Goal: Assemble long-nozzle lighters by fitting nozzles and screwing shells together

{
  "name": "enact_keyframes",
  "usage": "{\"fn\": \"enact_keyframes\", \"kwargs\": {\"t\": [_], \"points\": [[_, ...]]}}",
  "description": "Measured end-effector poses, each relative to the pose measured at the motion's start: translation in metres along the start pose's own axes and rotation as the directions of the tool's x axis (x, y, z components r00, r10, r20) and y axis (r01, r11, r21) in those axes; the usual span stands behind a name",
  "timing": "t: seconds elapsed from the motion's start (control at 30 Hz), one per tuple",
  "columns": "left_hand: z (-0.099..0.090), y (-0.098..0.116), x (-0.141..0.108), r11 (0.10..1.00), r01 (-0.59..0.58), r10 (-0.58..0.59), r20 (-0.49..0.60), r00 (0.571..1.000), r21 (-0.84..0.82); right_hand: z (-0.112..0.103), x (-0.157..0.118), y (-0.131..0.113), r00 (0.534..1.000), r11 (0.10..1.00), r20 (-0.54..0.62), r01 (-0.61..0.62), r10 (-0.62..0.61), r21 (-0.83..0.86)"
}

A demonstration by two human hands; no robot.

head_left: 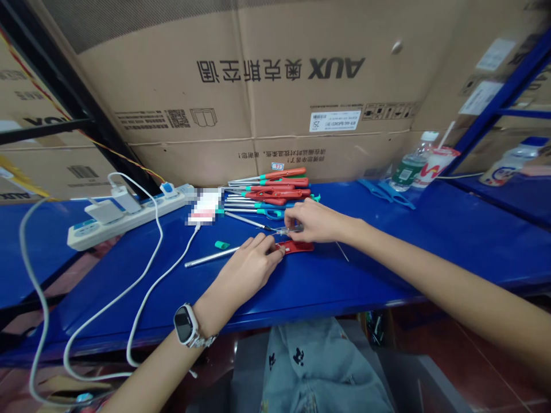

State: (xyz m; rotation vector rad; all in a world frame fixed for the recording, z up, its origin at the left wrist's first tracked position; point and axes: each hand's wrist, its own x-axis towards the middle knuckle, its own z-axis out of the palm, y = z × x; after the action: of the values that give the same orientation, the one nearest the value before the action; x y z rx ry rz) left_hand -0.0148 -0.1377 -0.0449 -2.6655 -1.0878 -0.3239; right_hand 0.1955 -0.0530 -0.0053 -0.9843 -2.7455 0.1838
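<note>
Counter (413,246): solid deep blue. Carton behind (275,109): plain tan-brown, dark lettering, white label (334,121) with black print. Long lighters (286,193): mixed, red-orange handles, some blue, silver rods. Loose cap (221,245): green. Open casing by the hands: red (297,247). Power strip (129,216) and cables (150,281): white; one wire (116,154) red and yellow. Watch (186,324): black face, silver-white case. Bottle (411,163): clear, green label, white cap. Cup (434,166): red and white. Trousers (322,367): grey-blue, small black motifs.
</note>
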Motion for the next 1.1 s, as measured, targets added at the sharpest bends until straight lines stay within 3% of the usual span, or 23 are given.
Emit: {"fn": "enact_keyframes", "kwargs": {"t": [0.27,0.5,0.8,0.97,1.1], "points": [[0.003,0.000,-0.001,0.998,0.021,-0.022,-0.011,1.000,-0.066,0.029,-0.040,-0.008,0.957,0.978,-0.244,0.119,-0.158,-0.169],[0.006,-0.003,-0.001,0.995,0.003,-0.007,-0.041,0.999,-0.097,0.034,-0.057,-0.006,0.946,0.968,-0.206,0.242,-0.249,-0.058],[0.007,-0.004,-0.004,0.981,0.014,-0.028,-0.070,0.997,-0.195,0.035,-0.061,0.002,0.956,0.974,-0.195,0.227,-0.218,0.025],[0.009,-0.006,0.004,0.966,0.140,-0.171,-0.132,0.976,-0.216,0.038,-0.062,0.004,0.955,0.972,-0.215,0.224,-0.205,0.070],[0.013,-0.008,0.011,0.956,0.185,-0.203,-0.059,0.977,-0.229,0.039,-0.062,0.004,0.955,0.974,-0.224,0.215,-0.196,0.067]]}}
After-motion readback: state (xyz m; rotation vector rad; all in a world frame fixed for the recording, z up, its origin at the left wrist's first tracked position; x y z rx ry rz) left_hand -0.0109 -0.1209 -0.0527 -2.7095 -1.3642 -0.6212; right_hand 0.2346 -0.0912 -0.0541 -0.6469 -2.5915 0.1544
